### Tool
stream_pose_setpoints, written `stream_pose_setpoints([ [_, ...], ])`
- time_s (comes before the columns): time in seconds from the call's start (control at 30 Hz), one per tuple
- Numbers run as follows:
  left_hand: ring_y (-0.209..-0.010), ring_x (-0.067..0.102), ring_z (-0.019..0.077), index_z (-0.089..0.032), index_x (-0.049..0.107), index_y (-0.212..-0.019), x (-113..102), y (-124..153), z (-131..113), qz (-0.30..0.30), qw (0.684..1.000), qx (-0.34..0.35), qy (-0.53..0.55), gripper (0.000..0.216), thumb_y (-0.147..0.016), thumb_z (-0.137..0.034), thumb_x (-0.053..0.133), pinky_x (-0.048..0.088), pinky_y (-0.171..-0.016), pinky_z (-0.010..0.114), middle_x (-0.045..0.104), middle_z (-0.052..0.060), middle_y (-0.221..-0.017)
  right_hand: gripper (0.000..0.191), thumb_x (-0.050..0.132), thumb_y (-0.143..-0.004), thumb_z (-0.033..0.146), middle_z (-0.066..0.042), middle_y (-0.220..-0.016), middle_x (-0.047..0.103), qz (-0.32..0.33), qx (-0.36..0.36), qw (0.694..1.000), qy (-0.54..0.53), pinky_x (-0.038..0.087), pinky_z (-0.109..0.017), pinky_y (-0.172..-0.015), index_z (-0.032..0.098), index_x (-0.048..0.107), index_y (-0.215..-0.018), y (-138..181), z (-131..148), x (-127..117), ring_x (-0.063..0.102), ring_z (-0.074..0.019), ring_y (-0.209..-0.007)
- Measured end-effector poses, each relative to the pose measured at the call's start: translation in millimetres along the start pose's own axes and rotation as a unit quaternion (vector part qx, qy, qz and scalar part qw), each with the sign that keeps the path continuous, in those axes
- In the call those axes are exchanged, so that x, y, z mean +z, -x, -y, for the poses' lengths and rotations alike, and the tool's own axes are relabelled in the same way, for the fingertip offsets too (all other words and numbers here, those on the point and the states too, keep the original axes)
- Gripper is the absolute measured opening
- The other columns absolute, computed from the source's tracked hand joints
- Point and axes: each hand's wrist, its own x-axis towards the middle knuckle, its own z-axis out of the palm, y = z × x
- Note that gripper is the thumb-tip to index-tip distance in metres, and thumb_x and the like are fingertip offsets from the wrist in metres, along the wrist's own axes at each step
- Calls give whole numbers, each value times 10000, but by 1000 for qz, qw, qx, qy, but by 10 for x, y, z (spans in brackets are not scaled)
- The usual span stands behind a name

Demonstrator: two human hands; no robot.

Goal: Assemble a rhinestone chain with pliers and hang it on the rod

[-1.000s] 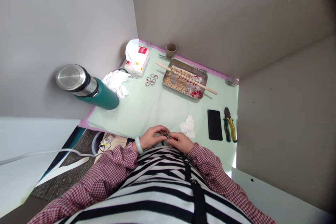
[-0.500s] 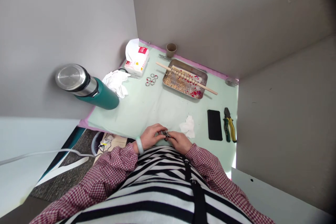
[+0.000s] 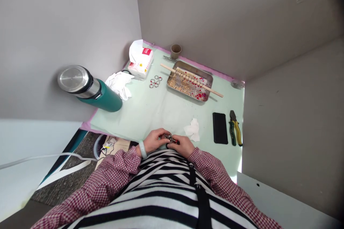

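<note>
My left hand [image 3: 155, 140] and my right hand [image 3: 183, 145] meet at the near edge of the pale green table [image 3: 150, 109], close to my body. Both are closed, fingers pinching a small metal ring piece with red beads [image 3: 170, 138] between them. A pale bangle [image 3: 142, 149] sits on my left wrist. Several finished bead rings [image 3: 155, 81] lie far off near the back of the table.
A metal tray of beads [image 3: 189, 84] with a wooden stick across it stands at the back. A green flask [image 3: 88, 91] lies left, tissues [image 3: 140, 61] and a paper cup [image 3: 176, 50] behind. A crumpled tissue [image 3: 192, 129], black phone [image 3: 220, 127] and pliers [image 3: 234, 127] lie right.
Both hands stay together at the table edge; the fingers have shifted slightly around the small ring piece, and the right hand has curled in closer.
</note>
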Motion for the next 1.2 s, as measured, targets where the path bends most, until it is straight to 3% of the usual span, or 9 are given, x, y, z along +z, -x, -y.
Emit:
stream_pose_setpoints([
  [0.13,-739,561,150,-134,635,-965,8,-11,-27,-7,1000,5,-5,280,-772,-337,624,453,-709,268,635,60,-869,284,562,-765,427,14,-548,549,-44,20,999,17,312,-210,-503,177,654,-668,-9,-21,97,477,-128,-552],
  [0.47,-684,500,122,-140,628,-997,-47,-28,-59,-19,999,35,-20,288,-785,-335,612,435,-686,258,589,40,-840,201,520,-745,251,29,-483,496,-88,6,995,45,277,-206,-472,174,606,-581,-27,-17,122,417,-104,-480],
  [0.63,-698,500,124,-135,625,-1017,-61,-43,-67,-21,999,47,-18,294,-797,-328,601,435,-699,262,579,45,-851,193,519,-768,240,11,-525,542,-100,-20,994,50,310,-220,-509,174,613,-613,-22,-35,110,452,-117,-504],
  [0.83,-724,514,126,-146,622,-1053,-98,-54,-106,-11,998,61,-5,299,-818,-326,576,441,-722,269,565,54,-884,211,471,-863,272,-55,-837,668,-91,-83,992,12,409,-251,-705,181,652,-922,-17,-91,73,582,-166,-762],
  [1.03,-746,528,131,-155,604,-1074,-119,-38,-117,2,998,58,12,314,-821,-337,568,453,-748,283,554,63,-931,239,449,-893,265,-18,-705,637,-51,-113,991,-42,426,-234,-656,183,649,-792,6,-70,20,575,-139,-659],
  [1.2,-922,552,186,-161,511,-1208,-43,9,-82,39,998,38,33,523,-741,-344,662,451,-851,334,545,102,-1099,202,474,-879,261,-16,-742,642,-31,-114,990,-82,429,-237,-675,178,653,-833,41,-7,-6,582,-144,-698],
])
